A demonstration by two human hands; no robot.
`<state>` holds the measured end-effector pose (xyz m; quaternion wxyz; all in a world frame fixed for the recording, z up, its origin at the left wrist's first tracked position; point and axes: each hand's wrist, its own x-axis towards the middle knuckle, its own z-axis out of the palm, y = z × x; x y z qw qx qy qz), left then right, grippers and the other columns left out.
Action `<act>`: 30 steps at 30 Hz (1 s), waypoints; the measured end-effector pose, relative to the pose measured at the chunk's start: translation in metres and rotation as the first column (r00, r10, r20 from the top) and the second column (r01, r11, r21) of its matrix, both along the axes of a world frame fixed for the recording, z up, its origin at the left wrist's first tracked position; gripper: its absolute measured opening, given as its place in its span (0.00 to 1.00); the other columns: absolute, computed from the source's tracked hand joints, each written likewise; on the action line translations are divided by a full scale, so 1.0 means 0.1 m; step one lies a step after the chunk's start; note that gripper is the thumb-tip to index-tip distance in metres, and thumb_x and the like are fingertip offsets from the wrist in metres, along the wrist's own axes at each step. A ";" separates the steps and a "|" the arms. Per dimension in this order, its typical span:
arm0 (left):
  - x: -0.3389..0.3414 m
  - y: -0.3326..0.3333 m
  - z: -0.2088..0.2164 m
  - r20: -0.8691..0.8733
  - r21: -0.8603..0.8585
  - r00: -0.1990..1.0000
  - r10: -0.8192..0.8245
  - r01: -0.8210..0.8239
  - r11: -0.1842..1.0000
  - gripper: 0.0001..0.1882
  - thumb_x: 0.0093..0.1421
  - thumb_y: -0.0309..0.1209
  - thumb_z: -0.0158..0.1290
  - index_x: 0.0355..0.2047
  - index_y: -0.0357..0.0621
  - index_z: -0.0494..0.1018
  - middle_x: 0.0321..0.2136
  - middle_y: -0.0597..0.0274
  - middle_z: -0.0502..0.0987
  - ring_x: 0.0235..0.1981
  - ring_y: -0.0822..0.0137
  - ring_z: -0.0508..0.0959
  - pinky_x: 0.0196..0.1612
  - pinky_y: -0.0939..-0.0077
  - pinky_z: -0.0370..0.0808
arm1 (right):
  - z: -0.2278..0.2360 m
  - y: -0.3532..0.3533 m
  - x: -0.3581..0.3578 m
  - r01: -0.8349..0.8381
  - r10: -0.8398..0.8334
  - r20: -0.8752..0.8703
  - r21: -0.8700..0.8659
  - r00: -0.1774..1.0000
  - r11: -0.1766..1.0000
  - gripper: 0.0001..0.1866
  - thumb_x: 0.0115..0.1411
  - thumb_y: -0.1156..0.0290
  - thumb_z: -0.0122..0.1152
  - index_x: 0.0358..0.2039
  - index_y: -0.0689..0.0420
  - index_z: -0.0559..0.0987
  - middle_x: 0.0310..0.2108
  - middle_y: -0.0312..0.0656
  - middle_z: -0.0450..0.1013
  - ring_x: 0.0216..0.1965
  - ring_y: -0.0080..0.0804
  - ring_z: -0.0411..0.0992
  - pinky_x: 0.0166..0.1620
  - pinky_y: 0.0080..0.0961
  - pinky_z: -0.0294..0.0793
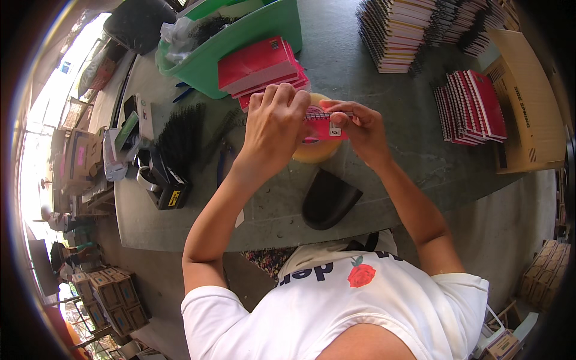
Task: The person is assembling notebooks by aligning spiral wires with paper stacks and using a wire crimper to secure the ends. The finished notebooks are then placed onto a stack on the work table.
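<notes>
A small red notebook (320, 130) with a dark wire spiral along its far edge is held up between my hands. My left hand (273, 123) is closed at its left end, fingers curled over the spiral side. With thumb and fingers pinched, my right hand (366, 133) grips the spiral at the right end. Under the notebook lies a large roll of clear tape (313, 155), partly covered by it. Just beyond my left hand is a stack of red-covered pads (255, 67). A black rounded object (329, 199) lies nearer to me.
A green bin (288, 24) with plastic and black coils stands at far left. Loose black spirals (180, 129) and a black tape dispenser (161, 180) lie left. Spiral notebooks stand in stacks (399, 30) at the back and a red row (474, 108) beside a cardboard box (528, 108).
</notes>
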<state>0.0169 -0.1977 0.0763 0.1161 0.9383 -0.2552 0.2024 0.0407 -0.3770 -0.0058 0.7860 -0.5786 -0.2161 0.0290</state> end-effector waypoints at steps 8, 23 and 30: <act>0.02 -0.08 -0.03 -0.057 -0.159 0.998 -0.037 0.028 0.987 0.13 0.49 0.32 0.59 0.32 0.40 0.70 0.30 0.57 0.72 0.39 0.54 0.73 0.39 0.63 0.69 | 0.11 -0.09 -0.07 0.062 -0.054 0.076 -0.104 0.996 0.993 0.09 0.58 0.84 0.51 0.38 0.64 0.77 0.43 0.43 0.75 0.41 0.22 0.73 0.43 0.18 0.73; 0.13 -0.32 -0.08 -0.192 -0.300 0.936 -0.297 0.232 0.925 0.12 0.53 0.26 0.54 0.39 0.39 0.72 0.35 0.51 0.76 0.39 0.51 0.76 0.41 0.65 0.73 | -0.06 -0.22 -0.10 0.171 -0.162 0.058 -0.220 0.985 0.960 0.07 0.56 0.78 0.59 0.35 0.66 0.78 0.31 0.38 0.77 0.33 0.16 0.72 0.36 0.15 0.73; 0.21 -0.30 -0.09 -0.277 -0.334 0.874 -0.400 0.303 0.893 0.10 0.53 0.24 0.54 0.36 0.36 0.72 0.31 0.51 0.77 0.33 0.52 0.77 0.37 0.65 0.74 | -0.03 -0.27 -0.08 0.180 -0.168 0.065 -0.357 0.984 0.916 0.08 0.54 0.74 0.63 0.33 0.65 0.79 0.25 0.37 0.77 0.28 0.13 0.71 0.30 0.14 0.70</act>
